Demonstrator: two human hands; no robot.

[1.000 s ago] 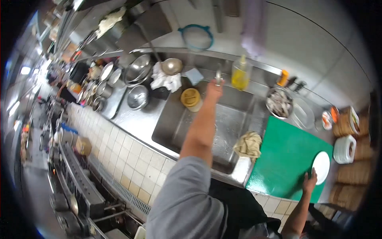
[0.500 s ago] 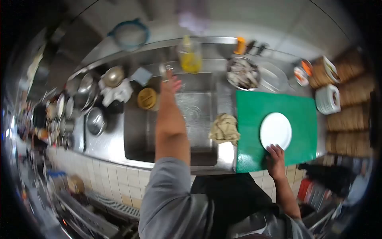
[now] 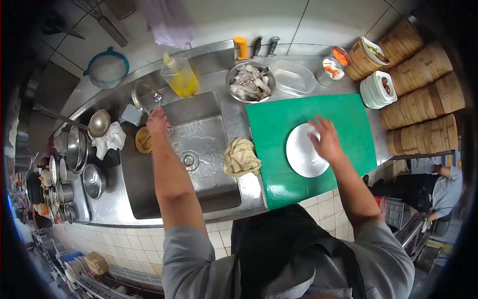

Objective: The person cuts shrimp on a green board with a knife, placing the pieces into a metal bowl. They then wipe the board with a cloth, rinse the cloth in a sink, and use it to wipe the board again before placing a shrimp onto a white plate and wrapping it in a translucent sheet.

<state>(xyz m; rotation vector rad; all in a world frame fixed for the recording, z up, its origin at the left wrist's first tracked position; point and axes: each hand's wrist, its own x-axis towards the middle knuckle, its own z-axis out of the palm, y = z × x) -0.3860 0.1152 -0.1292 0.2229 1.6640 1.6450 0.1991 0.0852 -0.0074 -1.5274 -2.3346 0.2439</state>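
My left hand (image 3: 157,122) reaches over the sink (image 3: 209,194) beside the metal tap (image 3: 139,97), its fingers stretched out and water splashing next to it. I make out nothing in it. My right hand (image 3: 326,138) hovers with fingers apart over the right side of a round white plate (image 3: 302,154). The plate lies on a green cutting board (image 3: 343,117). A crumpled beige cloth (image 3: 240,157) sits between sink and board. Below my left hand, a round yellowish-brown object (image 3: 143,140) rests in the sink.
Behind the board stand a metal bowl of raw seafood-like pieces (image 3: 250,82) and a clear plastic container (image 3: 293,78). Stacked white dishes (image 3: 376,91) and bamboo steamers (image 3: 423,102) line the right. A jug of yellow liquid (image 3: 181,77) is behind the sink. Another person (image 3: 433,192) is at right.
My right hand has moved up from the plate's near edge to over its right side, fingers spreading. My left hand stays by the tap. The camera view has shifted right.
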